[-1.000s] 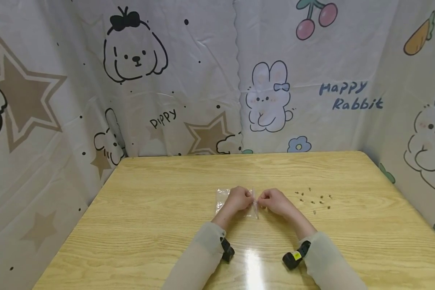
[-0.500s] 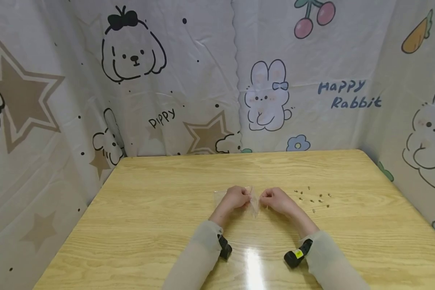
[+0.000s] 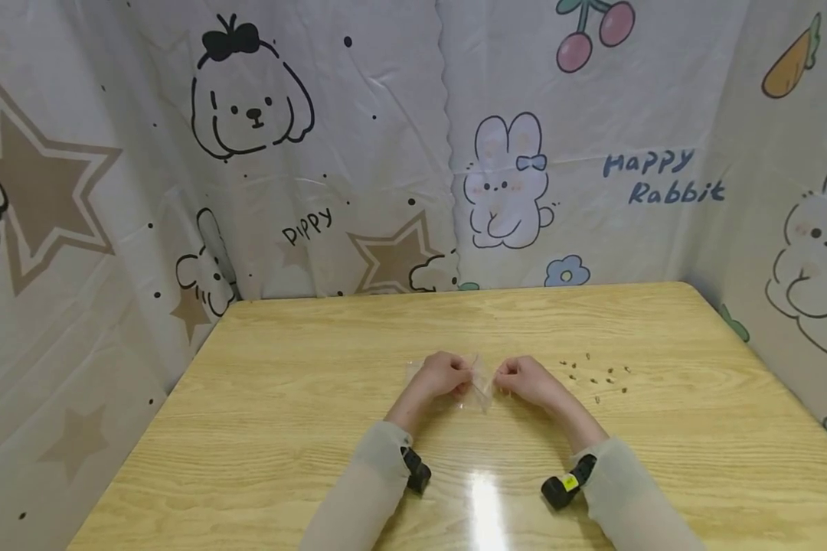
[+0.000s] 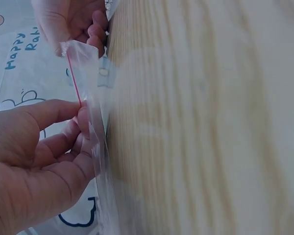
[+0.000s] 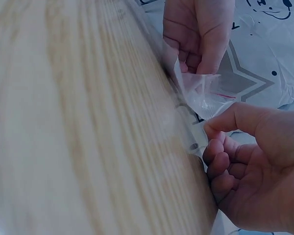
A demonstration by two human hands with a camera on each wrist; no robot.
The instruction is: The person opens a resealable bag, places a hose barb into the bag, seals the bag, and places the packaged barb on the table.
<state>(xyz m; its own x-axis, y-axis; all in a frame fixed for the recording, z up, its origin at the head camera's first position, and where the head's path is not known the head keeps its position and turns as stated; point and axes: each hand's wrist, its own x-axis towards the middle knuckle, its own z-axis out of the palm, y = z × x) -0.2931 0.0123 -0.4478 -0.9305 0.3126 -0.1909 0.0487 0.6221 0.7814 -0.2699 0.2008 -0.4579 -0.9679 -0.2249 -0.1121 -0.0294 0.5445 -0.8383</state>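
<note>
A clear plastic zip bag (image 3: 481, 389) with a thin red line (image 4: 74, 81) along its mouth is held between the two hands, low over the table. My left hand (image 3: 444, 373) pinches the bag near the red line between thumb and index finger, its other fingers curled behind, as the left wrist view shows. At the mouth's corner, my right hand (image 3: 525, 376) pinches the film with thumb and forefinger; the right wrist view shows the film (image 5: 201, 95) stretched between both hands. Part of the bag lies hidden behind the left hand in the head view.
Several tiny brownish pieces (image 3: 594, 381) lie scattered on the wooden table (image 3: 303, 428), right of the right hand. A printed curtain (image 3: 386, 92) hangs around the table's back and sides. Black cameras (image 3: 560, 490) are strapped at both wrists.
My left hand has shifted slightly left, widening the gap between the hands. The bag's mouth end now shows spread across that gap. My right hand has barely moved.
</note>
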